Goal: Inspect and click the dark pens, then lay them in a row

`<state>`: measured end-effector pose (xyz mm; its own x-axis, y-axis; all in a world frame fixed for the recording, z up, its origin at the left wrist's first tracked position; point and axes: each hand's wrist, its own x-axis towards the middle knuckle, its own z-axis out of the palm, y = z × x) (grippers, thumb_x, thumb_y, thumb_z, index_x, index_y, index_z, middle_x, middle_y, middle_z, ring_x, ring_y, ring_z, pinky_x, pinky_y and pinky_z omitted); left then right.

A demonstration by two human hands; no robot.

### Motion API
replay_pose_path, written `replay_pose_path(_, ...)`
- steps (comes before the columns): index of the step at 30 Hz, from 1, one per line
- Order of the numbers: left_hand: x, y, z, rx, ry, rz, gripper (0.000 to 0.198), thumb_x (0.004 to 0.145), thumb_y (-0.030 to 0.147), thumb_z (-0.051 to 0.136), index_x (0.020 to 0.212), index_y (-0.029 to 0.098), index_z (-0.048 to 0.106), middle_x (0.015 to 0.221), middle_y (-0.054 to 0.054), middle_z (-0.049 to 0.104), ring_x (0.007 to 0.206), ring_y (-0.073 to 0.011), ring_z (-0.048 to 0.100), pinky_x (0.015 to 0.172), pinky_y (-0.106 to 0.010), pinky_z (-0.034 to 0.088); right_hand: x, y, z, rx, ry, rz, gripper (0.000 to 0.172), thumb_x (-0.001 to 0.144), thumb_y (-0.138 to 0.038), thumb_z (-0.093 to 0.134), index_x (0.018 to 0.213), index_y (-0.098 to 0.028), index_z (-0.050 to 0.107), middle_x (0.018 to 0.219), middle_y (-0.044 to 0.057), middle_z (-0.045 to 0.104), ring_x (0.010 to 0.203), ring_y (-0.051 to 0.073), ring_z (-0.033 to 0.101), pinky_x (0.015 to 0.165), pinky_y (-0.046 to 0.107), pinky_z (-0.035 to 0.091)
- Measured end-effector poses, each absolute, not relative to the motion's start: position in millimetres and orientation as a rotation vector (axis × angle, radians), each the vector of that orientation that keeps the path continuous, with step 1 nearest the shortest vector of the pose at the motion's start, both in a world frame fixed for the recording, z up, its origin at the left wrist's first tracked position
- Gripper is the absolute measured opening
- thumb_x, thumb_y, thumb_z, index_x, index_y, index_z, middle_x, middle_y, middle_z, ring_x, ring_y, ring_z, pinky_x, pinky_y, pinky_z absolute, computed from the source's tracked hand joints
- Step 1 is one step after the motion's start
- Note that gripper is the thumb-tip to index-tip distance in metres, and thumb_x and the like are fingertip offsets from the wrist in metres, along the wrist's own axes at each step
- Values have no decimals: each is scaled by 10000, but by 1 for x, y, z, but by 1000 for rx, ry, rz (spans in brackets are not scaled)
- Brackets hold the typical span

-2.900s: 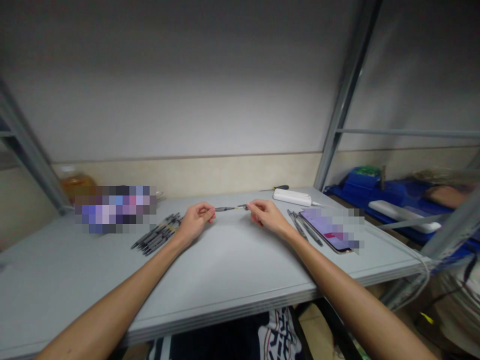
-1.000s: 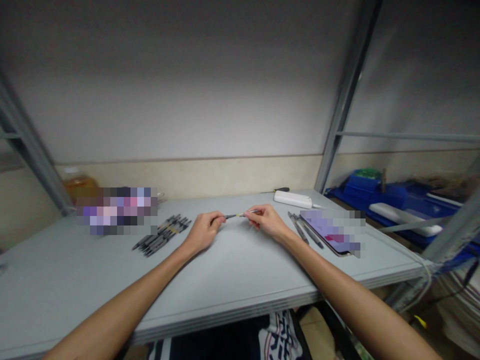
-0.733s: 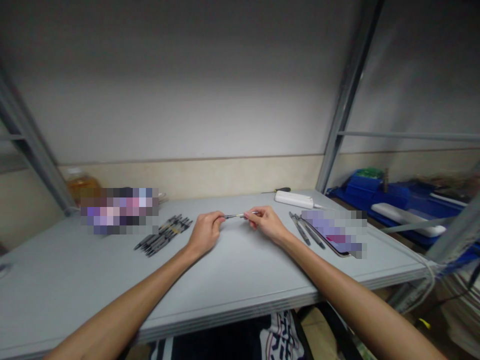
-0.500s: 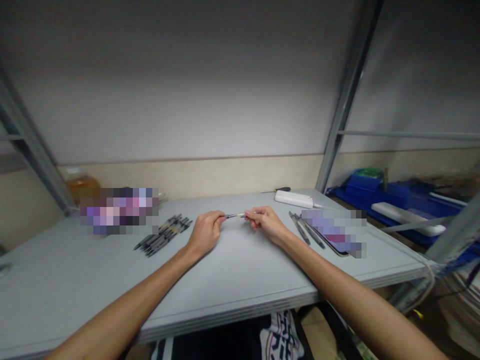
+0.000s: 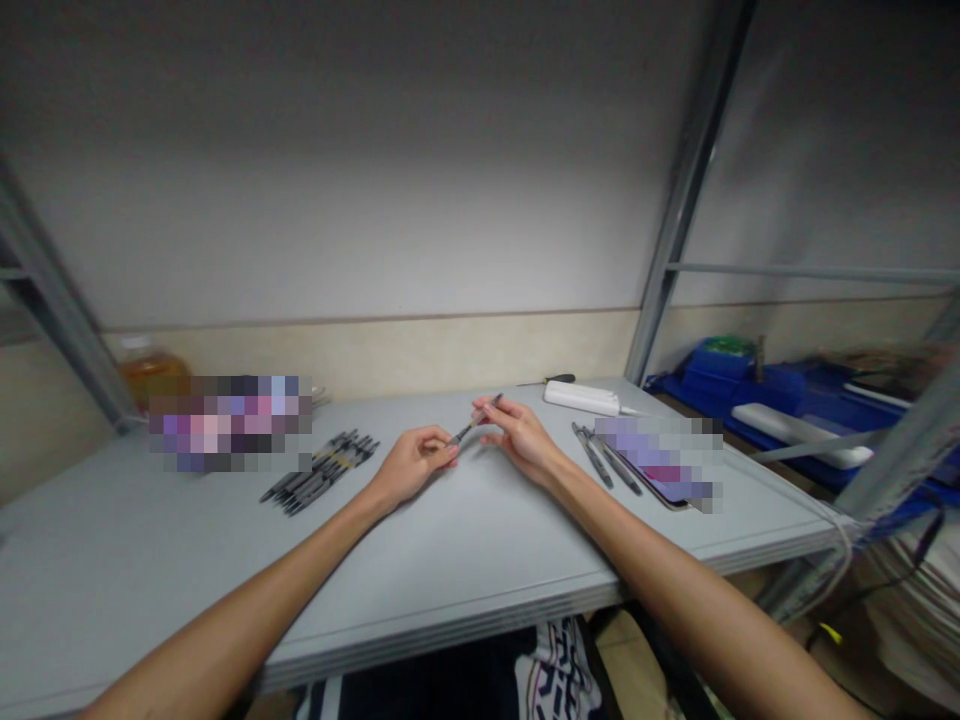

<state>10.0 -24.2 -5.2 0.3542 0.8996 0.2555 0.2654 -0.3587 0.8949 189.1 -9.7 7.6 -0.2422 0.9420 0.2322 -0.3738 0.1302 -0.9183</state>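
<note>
A slim grey-black pen point(image 5: 469, 424) is held at a slant above the desk, between both hands. My left hand point(image 5: 411, 466) is closed around its lower end, thumb and fingertips pinching it. Fingers of my right hand point(image 5: 520, 436) are on the upper end, which sticks up past them; a lower digit stands apart from the pen. A bundle of several similar pens point(image 5: 322, 472) lies on the desk to the left of my left hand. Two more pens point(image 5: 600, 460) lie to the right of my right hand, beside a flat, blurred-out purple item point(image 5: 652, 465).
A white power strip point(image 5: 581, 397) with a cable lies at the back right, near a dark-handled tool point(image 5: 559, 379). A pixelated item point(image 5: 232, 420) and an amber bottle point(image 5: 154, 372) stand at the back left. Metal posts point(image 5: 675, 230) flank the grey desk point(image 5: 450, 560). Blue trays point(image 5: 780, 390) are beyond the right side.
The pen has turned from nearly level to slanted, its right end now higher. My hands have drawn closer together, and my right hand's fingers have spread somewhat.
</note>
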Motion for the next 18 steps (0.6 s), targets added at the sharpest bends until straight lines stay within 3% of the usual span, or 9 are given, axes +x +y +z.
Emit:
replay_pose_path(3, 12, -27, -5, 1813, 981, 947, 310, 694, 427, 620, 746, 125, 572, 640, -21, 615, 576, -110, 527, 572, -226, 378, 184, -10, 9, -589, -1177, 1477, 290, 667, -370, 667, 867, -167, 614, 796, 44, 605, 781, 153, 536, 634, 256, 445)
replay_pose_path(6, 13, -29, -4, 1888, 941, 905, 331, 731, 445, 581, 816, 125, 574, 701, -36, 624, 613, -115, 540, 588, -231, 392, 184, -10, 14, -524, -1063, 1542, 213, 710, -364, 614, 808, -183, 558, 639, -10, 551, 648, 127, 531, 629, 266, 445)
replay_pose_path(9, 11, -29, -3, 1990, 988, 946, 327, 792, 437, 497, 897, 135, 568, 688, -25, 618, 623, -118, 539, 606, -236, 402, 190, -8, 23, -462, -929, 1673, 165, 749, -345, 561, 733, -198, 486, 510, -73, 398, 442, 76, 399, 500, 218, 397)
replay_pose_path(12, 6, -25, -2, 2199, 1125, 1001, 278, 801, 399, 482, 831, 146, 593, 646, -9, 602, 606, -118, 522, 620, -241, 398, 197, -6, 33, -405, -857, 1822, 303, 785, -455, 468, 631, -200, 415, 458, -79, 297, 360, 66, 253, 351, 177, 224)
replay_pose_path(15, 0, -21, -4, 2424, 1229, 968, 221, 798, 336, 479, 762, 157, 603, 637, -10, 597, 602, -123, 513, 623, -244, 385, 198, -4, 40, -396, -842, 1898, 428, 791, -532, 374, 527, -200, 321, 416, -78, 210, 341, 65, 166, 318, 168, 125)
replay_pose_path(18, -4, -18, -5, 2520, 1302, 940, 202, 802, 287, 455, 743, 162, 602, 637, -17, 597, 607, -130, 514, 625, -243, 380, 195, -3, 45, -426, -824, 1878, 412, 798, -459, 335, 484, -203, 263, 393, -86, 136, 334, 59, 86, 299, 164, 83)
